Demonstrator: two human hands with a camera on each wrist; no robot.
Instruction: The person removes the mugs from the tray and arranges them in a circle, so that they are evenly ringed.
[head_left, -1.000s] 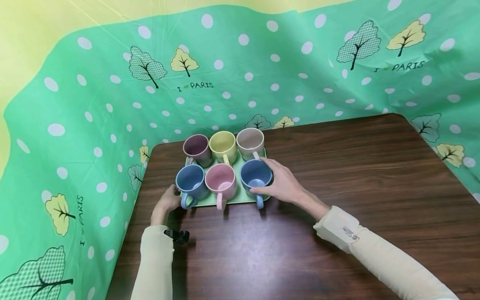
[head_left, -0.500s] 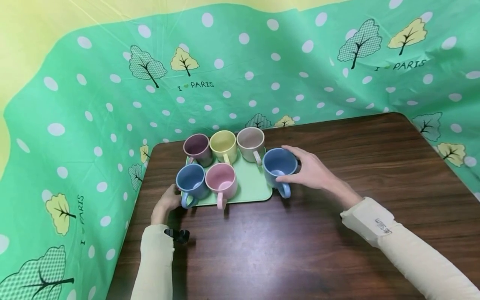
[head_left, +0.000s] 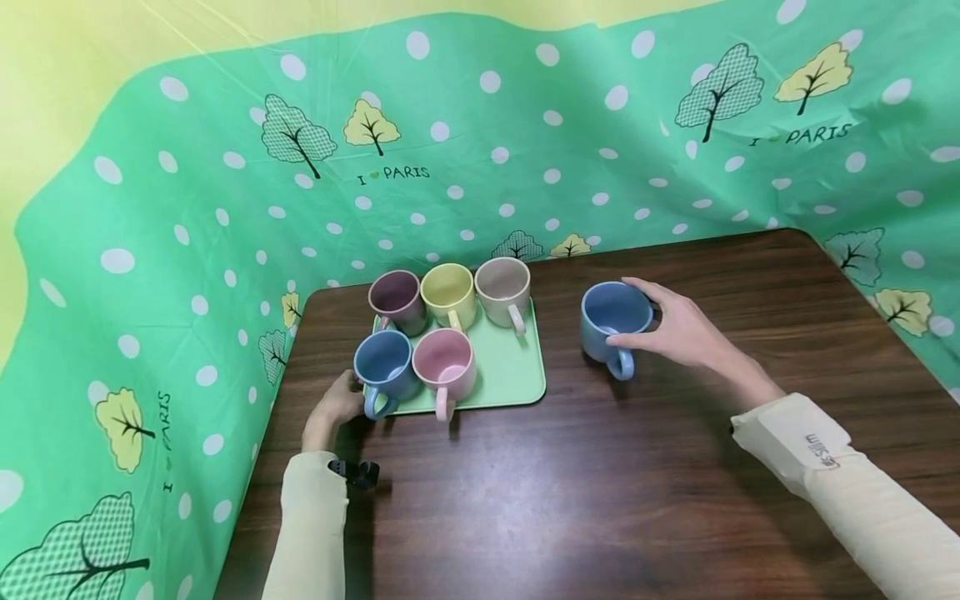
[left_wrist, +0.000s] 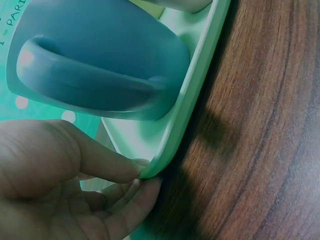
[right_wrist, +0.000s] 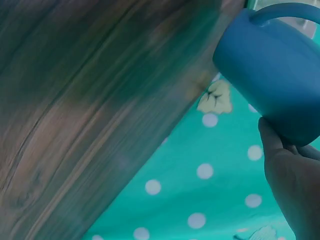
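Observation:
My right hand (head_left: 678, 329) grips a blue mug (head_left: 598, 340) across its rim, thumb on the near side, over the table right of the tray. The mug's handle points toward me. In the right wrist view, fingers (right_wrist: 272, 137) lie against the same mug (right_wrist: 275, 70). At the light green tray's (head_left: 521, 371) front left corner is my left hand (head_left: 339, 404). The left wrist view shows that hand (left_wrist: 65, 175) pinching the tray rim (left_wrist: 192, 100) between thumb and fingers. Another blue mug (head_left: 384, 358) stands right beside it on the tray.
Also on the tray are a pink mug (head_left: 444, 367), a purple mug (head_left: 396, 298), a yellow mug (head_left: 448, 292) and a greyish mug (head_left: 502, 287). Green printed cloth (head_left: 480, 183) hangs behind and left of the brown wooden table (head_left: 525, 500).
My right hand has carried the blue mug from the tray's front right spot rightward over the table. My left hand has stayed at the tray corner.

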